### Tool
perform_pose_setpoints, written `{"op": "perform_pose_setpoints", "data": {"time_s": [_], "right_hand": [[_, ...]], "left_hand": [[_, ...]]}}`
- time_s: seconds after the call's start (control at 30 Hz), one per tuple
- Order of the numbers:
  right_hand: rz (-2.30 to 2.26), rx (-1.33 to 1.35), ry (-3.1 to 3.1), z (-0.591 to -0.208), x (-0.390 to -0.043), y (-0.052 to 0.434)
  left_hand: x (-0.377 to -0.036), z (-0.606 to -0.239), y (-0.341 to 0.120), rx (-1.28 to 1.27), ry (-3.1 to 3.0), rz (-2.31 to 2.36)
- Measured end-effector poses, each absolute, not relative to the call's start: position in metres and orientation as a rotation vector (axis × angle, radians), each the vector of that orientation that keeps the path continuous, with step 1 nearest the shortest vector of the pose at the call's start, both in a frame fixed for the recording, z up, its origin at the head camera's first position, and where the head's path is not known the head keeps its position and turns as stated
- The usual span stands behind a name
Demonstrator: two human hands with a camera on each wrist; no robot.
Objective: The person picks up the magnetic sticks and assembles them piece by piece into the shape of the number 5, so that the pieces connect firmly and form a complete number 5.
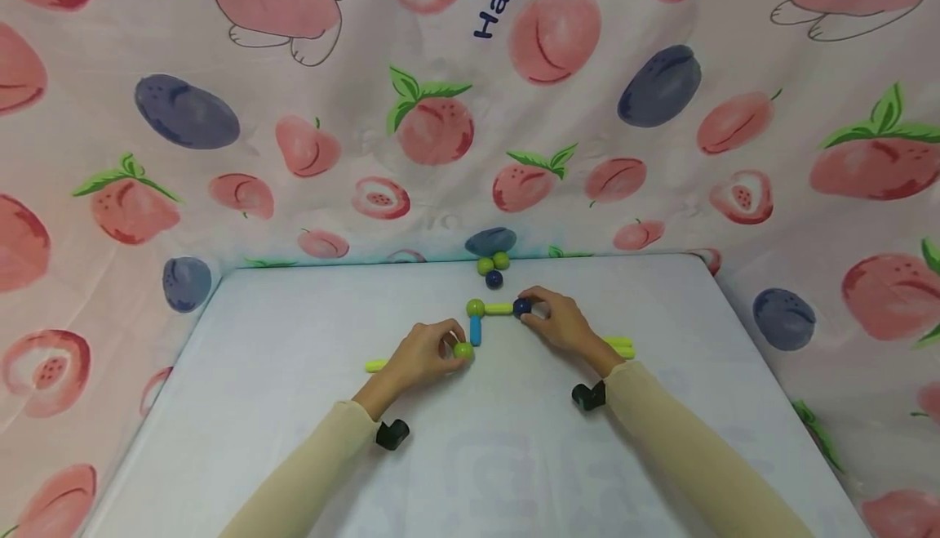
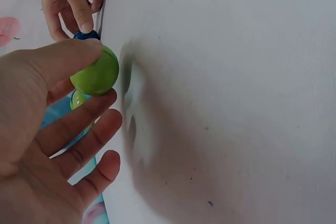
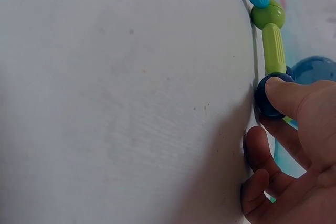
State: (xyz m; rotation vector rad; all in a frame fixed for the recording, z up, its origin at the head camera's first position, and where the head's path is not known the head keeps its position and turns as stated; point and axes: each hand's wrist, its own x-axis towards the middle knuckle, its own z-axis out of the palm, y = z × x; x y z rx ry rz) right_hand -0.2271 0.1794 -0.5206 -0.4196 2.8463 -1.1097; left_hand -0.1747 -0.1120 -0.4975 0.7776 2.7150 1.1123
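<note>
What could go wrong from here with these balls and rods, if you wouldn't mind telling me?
The left hand pinches a green ball by its fingertips, so it might slip and roll away beside the blue rod.

If the right hand tugs the dark blue ball, the lime rod could perhaps pull loose.

The three spare balls near the far edge of the white table might roll if bumped.
</note>
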Motion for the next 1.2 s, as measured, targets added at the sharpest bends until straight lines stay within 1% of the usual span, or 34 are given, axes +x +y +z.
{"op": "perform_pose_setpoints", "data": {"time_s": [0.77, 0.97, 1.2], "right_hand": [[-1.077, -0.4, 2.857, -0.521, -0.229, 0.178], [-1.07, -0.452, 2.86, -0.521, -0.229, 0.178], [-0.939, -0.521, 2.842, -0.508, -0.231, 0.179]], "left_hand": [[-0.173, -0.504, -0.109, 0.706, 2.757, 1.104], [-0.172, -0.507, -0.112, 0.699, 2.746, 1.117], [-0.169, -0.508, -0.114, 0.681, 2.761, 1.113]]}}
